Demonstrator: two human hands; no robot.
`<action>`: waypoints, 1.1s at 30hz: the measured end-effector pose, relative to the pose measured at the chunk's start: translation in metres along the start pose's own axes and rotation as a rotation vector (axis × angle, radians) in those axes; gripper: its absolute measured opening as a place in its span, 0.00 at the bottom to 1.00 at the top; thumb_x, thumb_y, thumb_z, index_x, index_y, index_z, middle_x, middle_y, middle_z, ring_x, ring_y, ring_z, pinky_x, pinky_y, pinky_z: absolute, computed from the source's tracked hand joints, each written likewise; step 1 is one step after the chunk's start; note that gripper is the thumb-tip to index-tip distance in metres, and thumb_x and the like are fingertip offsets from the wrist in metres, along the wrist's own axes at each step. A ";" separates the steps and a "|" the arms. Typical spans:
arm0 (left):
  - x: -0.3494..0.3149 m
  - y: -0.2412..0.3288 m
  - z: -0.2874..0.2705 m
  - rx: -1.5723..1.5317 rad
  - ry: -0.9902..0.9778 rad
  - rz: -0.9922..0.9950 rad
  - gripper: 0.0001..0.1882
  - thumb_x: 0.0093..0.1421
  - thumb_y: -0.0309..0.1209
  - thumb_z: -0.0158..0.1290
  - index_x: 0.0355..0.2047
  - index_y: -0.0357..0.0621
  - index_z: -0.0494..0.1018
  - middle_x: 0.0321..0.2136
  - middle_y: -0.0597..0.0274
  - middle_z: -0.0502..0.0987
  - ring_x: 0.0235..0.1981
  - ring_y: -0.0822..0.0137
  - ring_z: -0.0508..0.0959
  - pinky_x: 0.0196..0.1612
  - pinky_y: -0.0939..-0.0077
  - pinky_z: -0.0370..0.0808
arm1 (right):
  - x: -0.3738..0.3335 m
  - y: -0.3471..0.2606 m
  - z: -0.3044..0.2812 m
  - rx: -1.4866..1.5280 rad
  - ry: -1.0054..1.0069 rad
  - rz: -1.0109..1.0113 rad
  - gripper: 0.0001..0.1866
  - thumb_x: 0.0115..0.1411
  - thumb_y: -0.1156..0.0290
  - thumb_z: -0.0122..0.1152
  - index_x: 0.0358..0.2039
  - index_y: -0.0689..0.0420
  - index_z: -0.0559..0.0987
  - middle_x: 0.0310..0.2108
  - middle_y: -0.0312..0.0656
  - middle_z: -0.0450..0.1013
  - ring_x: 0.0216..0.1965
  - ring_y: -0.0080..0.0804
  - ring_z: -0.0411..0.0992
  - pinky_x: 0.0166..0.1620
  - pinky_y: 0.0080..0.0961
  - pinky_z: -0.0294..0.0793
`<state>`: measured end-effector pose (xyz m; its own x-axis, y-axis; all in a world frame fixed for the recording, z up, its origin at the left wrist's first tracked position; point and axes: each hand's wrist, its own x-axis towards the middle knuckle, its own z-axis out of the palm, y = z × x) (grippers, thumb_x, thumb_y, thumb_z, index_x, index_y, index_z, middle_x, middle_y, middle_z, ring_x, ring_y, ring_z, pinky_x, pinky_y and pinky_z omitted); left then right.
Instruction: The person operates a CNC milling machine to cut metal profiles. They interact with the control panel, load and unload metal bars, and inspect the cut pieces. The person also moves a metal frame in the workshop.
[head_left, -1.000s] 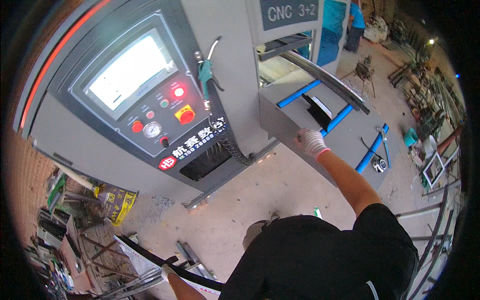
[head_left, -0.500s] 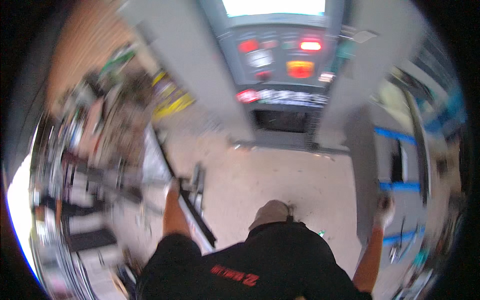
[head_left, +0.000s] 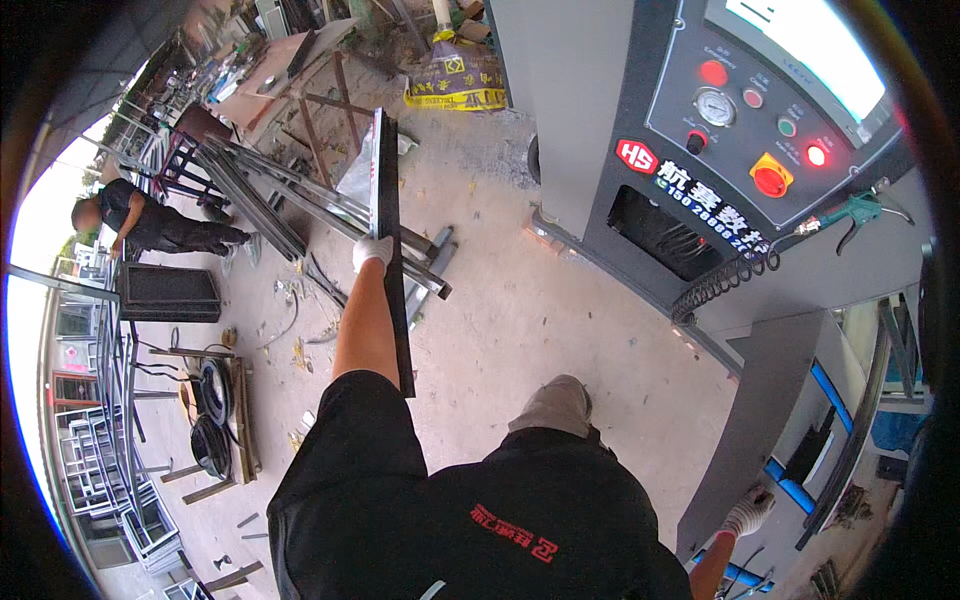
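Note:
My left hand [head_left: 373, 252], in a white glove, is closed around a long, straight profile bar [head_left: 392, 235]. The bar is dark with a pale strip along one face, and it extends ahead of and behind my grip. Off to my right, my right hand [head_left: 748, 512] wears a light glove with dark fingertips. Its fingers are loosely bent and apart, with nothing visible in them. It is beside the grey machine side [head_left: 765, 430] and the blue strips [head_left: 790, 487]; whether it touches them I cannot tell.
A grey machine control panel [head_left: 740, 125] with buttons, gauge and screen stands ahead right. A green air gun [head_left: 862, 212] hangs there on a coiled hose. Long metal profiles [head_left: 290, 190] lie ahead left. Farther left, a person [head_left: 150, 222] stands by a dark box [head_left: 170, 293]. A pallet [head_left: 240, 415] holds black coils.
The view has turned left, so the control panel now sits at the upper right, and the blur is gone. My left hand keeps its hold on the bar; my right hand appears lower.

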<state>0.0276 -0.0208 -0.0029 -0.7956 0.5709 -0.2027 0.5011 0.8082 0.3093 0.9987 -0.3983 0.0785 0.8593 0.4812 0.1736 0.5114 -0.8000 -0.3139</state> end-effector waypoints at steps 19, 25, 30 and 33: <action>-0.036 0.027 -0.038 0.076 0.035 0.057 0.36 0.60 0.55 0.62 0.59 0.41 0.76 0.54 0.39 0.81 0.57 0.43 0.81 0.60 0.53 0.78 | 0.014 0.018 0.010 -0.009 -0.038 0.019 0.17 0.75 0.58 0.56 0.50 0.60 0.79 0.50 0.53 0.80 0.50 0.50 0.79 0.52 0.41 0.77; -0.076 0.016 -0.040 0.039 0.164 0.202 0.40 0.59 0.54 0.63 0.65 0.41 0.70 0.59 0.37 0.77 0.61 0.40 0.78 0.63 0.50 0.76 | 0.016 0.034 0.021 0.108 -0.032 -0.094 0.16 0.75 0.61 0.57 0.50 0.62 0.80 0.49 0.52 0.80 0.49 0.49 0.79 0.53 0.42 0.77; -0.106 0.045 -0.047 0.171 0.291 0.302 0.49 0.61 0.54 0.62 0.73 0.37 0.59 0.66 0.35 0.68 0.66 0.39 0.69 0.67 0.48 0.68 | 0.007 0.028 0.029 0.192 0.113 -0.035 0.17 0.68 0.64 0.63 0.49 0.65 0.80 0.48 0.54 0.78 0.48 0.54 0.78 0.53 0.44 0.77; -0.127 0.103 -0.049 0.168 0.394 0.628 0.45 0.60 0.45 0.63 0.72 0.36 0.60 0.62 0.37 0.70 0.61 0.36 0.71 0.65 0.46 0.70 | -0.001 0.018 0.017 -0.078 0.037 -0.062 0.17 0.66 0.65 0.64 0.48 0.64 0.80 0.47 0.56 0.78 0.49 0.58 0.77 0.54 0.46 0.76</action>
<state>0.1637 -0.0174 0.1003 -0.3904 0.8626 0.3217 0.9201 0.3773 0.1049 1.0071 -0.4073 0.0571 0.8253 0.5177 0.2255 0.5614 -0.7954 -0.2283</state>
